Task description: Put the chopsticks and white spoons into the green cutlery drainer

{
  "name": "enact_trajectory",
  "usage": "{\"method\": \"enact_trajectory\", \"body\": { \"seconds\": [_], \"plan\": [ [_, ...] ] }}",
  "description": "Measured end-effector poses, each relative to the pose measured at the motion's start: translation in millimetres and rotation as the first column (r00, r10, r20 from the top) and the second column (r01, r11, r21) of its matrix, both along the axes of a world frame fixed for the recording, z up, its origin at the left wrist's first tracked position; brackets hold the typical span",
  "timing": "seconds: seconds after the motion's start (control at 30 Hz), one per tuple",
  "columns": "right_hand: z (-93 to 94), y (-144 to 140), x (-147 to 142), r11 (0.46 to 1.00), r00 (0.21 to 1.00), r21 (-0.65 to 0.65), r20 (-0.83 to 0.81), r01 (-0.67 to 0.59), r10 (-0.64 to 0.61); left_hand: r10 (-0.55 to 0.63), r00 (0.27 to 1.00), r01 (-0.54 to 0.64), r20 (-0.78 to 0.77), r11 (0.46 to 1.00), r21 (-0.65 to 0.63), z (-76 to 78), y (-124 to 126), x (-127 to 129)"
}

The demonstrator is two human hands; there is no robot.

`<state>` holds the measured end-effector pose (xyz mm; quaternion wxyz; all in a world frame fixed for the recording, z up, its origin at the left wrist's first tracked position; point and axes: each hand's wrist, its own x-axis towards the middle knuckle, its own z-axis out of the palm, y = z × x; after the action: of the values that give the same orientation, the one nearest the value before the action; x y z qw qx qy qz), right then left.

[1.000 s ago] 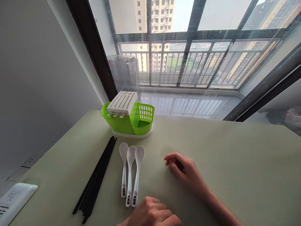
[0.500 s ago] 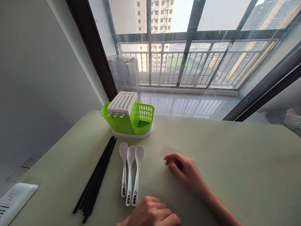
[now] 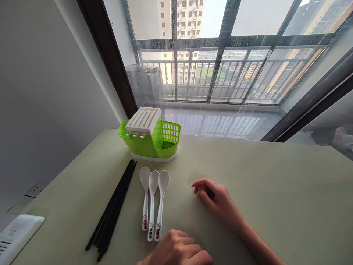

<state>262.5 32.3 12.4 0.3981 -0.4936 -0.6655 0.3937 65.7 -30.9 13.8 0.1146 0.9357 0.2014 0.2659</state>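
Resting on the table's near edge, my left hand (image 3: 179,251) is closed with its fingers curled under, and I see nothing in it. It lies just right of the handle ends of three white spoons (image 3: 152,202), which are laid side by side. My right hand (image 3: 215,197) rests to the right, fingers curled loosely inward and nothing visible between them. Left of the spoons lies a bundle of black chopsticks (image 3: 114,209). Behind them stands a green utensil caddy (image 3: 143,145) with a white slotted top and small hooks.
A white device with a small display (image 3: 19,235) sits at the table's left edge. Beyond the pale green table (image 3: 261,184) is a large window (image 3: 220,73). A grey wall (image 3: 55,92) rises on the left, with a socket (image 3: 35,189) low on it.
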Motion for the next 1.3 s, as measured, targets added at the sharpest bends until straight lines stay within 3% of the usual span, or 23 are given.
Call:
{"method": "enact_trajectory", "body": {
  "seconds": [1.3],
  "plan": [
    [-3.4, 1.4, 0.4, 1.0, 1.0, -0.01, -0.001, -0.004, 0.004, 0.013, 1.0, -0.014, -0.015, 1.0, -0.015, -2.3, -2.4, -1.1]
  ]
}}
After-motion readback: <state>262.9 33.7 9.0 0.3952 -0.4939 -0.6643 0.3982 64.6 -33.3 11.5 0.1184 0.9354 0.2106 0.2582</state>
